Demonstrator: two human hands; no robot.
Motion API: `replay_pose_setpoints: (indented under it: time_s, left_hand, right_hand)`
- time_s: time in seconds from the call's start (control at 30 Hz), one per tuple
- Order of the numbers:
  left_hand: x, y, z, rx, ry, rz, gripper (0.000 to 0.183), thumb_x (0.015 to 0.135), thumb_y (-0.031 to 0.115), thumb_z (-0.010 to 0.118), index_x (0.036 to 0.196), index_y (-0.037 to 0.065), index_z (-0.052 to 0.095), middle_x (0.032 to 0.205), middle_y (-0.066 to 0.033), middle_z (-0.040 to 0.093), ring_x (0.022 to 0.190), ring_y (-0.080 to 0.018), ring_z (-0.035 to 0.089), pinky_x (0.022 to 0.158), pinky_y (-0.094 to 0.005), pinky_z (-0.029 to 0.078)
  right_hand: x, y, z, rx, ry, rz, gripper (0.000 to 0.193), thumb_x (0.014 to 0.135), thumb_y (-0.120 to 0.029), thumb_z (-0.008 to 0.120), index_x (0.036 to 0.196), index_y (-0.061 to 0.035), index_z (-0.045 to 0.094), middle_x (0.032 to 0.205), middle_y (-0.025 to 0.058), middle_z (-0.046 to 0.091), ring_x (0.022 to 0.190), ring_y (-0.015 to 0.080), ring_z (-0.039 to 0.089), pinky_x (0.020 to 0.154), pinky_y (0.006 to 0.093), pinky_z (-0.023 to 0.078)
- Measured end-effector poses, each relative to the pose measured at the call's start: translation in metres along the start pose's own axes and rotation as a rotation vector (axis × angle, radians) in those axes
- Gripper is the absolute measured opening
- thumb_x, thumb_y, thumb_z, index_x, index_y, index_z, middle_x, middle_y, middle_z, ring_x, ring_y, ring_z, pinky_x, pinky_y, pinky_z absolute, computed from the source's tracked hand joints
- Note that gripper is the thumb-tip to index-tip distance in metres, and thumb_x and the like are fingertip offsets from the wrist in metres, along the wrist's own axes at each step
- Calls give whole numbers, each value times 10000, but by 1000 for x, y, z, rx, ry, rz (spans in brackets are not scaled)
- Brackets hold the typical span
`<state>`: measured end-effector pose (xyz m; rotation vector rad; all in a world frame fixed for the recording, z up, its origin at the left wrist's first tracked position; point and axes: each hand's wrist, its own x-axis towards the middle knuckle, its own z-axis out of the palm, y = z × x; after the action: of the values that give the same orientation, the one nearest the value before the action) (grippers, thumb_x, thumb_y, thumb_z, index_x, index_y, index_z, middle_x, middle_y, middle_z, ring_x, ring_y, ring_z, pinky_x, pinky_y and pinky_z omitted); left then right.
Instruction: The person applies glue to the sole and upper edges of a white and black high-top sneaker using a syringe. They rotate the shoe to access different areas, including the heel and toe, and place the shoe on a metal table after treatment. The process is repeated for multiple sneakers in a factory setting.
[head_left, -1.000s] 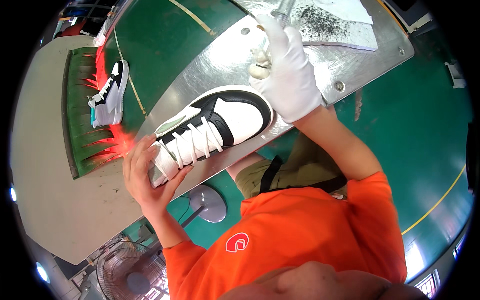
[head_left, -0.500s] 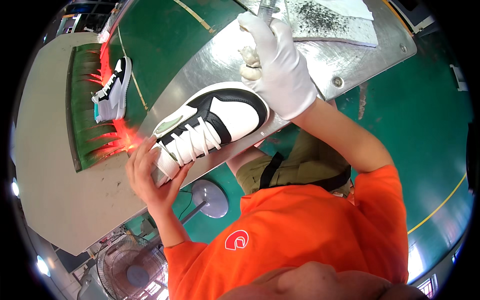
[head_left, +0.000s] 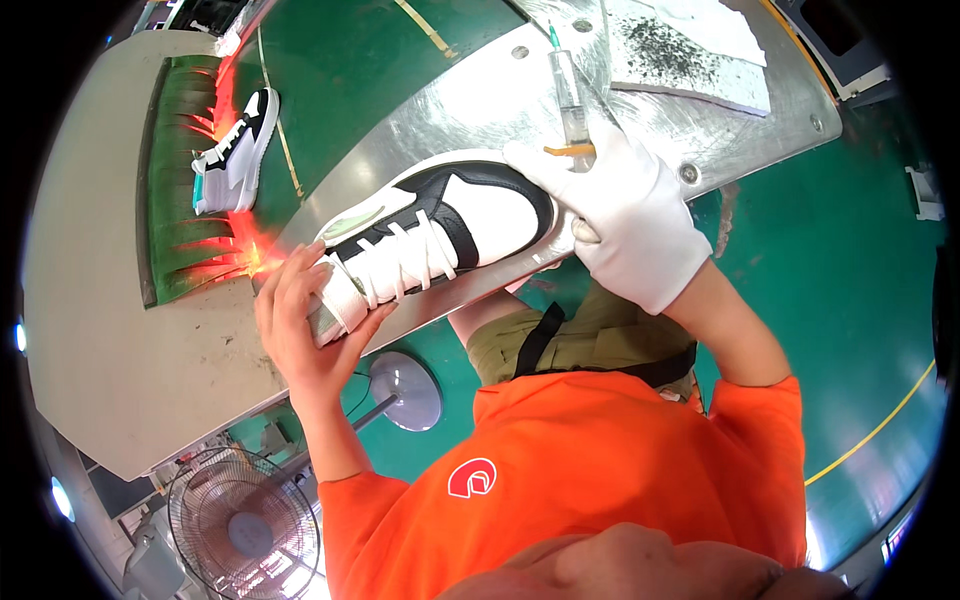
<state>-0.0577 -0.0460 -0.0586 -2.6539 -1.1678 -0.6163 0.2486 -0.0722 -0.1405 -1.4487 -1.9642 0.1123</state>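
A white and black sneaker [head_left: 497, 219] with white laces lies along the metal table edge, its toe to the right. My left hand [head_left: 300, 315], bare, is closed round its heel and collar, thumb on the near side. At the toe is my right hand [head_left: 632, 205] in a white glove, one finger reaching to the toe's upper rim. A clear syringe [head_left: 567, 85] with a green tip and an orange flange stands out from between the gloved fingers, tip pointing away from me. A bare fingertip shows at the glove's lower side. The syringe's rear end is hidden by the hand.
A white pad [head_left: 745, 95] with black specks lies on the metal table [head_left: 460, 110] at the far right. Another sneaker [head_left: 238, 160] rides the green belt at the left, before a green strip curtain [head_left: 170, 190] with red glow. A fan [head_left: 245, 525] stands at lower left.
My right hand has moved nearer and to the right, bringing the syringe more fully into view. My left hand keeps its hold on the sneaker. The other sneaker has shifted slightly in view.
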Motion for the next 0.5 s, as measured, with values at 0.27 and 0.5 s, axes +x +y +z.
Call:
replay_pose_setpoints:
  time_s: [0.27, 0.5]
  left_hand:
    - [1, 11, -3, -5, -22, -61, 709, 539, 114, 921, 1151, 17, 577, 1139, -142, 648, 1051, -300, 602, 904, -384, 477]
    - [10, 20, -15, -135, -152, -342, 672, 585, 82, 901, 1169, -6, 580, 1073, -86, 644, 973, -189, 614, 868, -315, 489]
  right_hand:
    - [-26, -3, -20, 197, -26, 223, 627, 685, -73, 638, 1303, -165, 586, 1062, 180, 555, 840, 328, 592, 717, 407, 512]
    - [4, 16, -4, -37, 291, 191, 313, 687, -104, 697, 996, -99, 651, 975, 167, 534, 821, 298, 599, 722, 389, 517]
